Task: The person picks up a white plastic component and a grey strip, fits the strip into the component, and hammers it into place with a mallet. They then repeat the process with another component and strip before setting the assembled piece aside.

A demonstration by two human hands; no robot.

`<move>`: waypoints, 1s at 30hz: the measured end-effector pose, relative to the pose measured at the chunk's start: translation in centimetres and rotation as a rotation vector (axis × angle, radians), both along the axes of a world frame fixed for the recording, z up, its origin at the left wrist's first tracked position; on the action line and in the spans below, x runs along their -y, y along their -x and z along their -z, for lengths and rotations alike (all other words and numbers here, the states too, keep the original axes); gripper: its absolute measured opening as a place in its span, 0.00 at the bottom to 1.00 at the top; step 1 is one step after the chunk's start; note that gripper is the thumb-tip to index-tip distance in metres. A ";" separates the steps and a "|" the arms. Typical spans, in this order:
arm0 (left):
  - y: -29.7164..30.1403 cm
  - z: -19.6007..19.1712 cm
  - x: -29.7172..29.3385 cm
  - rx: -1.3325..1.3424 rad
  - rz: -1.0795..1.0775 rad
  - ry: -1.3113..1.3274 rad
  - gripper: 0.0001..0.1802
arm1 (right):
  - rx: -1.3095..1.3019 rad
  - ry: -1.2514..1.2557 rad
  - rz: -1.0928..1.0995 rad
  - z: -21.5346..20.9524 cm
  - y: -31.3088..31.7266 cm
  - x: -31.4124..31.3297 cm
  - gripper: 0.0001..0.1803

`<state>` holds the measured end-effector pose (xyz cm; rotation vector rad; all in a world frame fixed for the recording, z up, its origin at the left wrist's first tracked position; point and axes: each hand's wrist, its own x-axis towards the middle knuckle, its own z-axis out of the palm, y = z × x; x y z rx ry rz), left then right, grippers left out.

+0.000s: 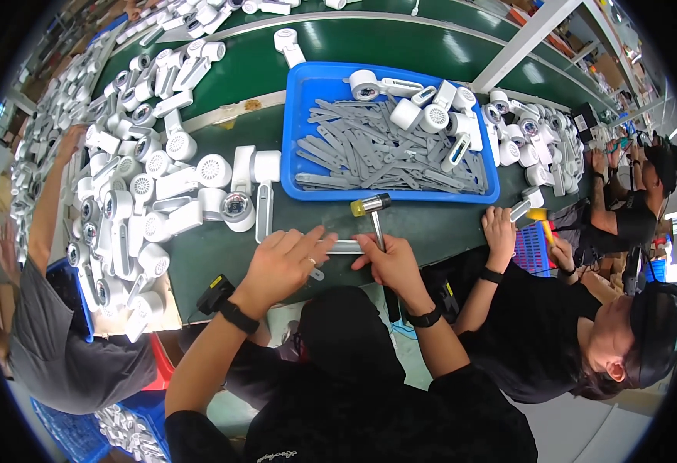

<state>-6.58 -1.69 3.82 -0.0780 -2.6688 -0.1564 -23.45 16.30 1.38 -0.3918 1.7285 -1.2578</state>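
With both the left hand (283, 262) and right hand (391, 262) pinched on the grey strip (344, 247) just below the blue tray (296, 116), the mallet (373, 212) touching the right fingers could roll off.

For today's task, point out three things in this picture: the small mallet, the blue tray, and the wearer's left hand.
mallet (371, 205), head view, on its yellow-tipped head.
blue tray (297, 139), head view, on its left wall.
left hand (284, 262), head view, on the back of the hand.

A factory assembly line: beyond the fingers (319, 245) a blue tray (301, 123) of grey strips (384, 154) sits on a long green table (431, 224), with piled white plastic devices (145, 201) to their left and other workers (539, 324) alongside.
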 end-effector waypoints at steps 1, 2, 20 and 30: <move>0.4 -0.2 0.0 -0.013 0.046 -0.003 0.19 | 0.002 0.010 0.009 0.1 -0.1 0.0 0.19; 0.8 0.0 0.0 -0.011 0.046 -0.003 0.19 | 0.004 0.021 0.012 0.0 -0.2 0.1 0.18; 2.0 0.8 0.3 0.086 0.182 -0.044 0.25 | -0.299 0.028 0.068 -2.2 -1.5 -7.7 0.19; 2.1 1.3 0.2 0.073 0.185 -0.053 0.26 | -0.871 -0.121 -0.084 -1.3 -3.8 -6.1 0.16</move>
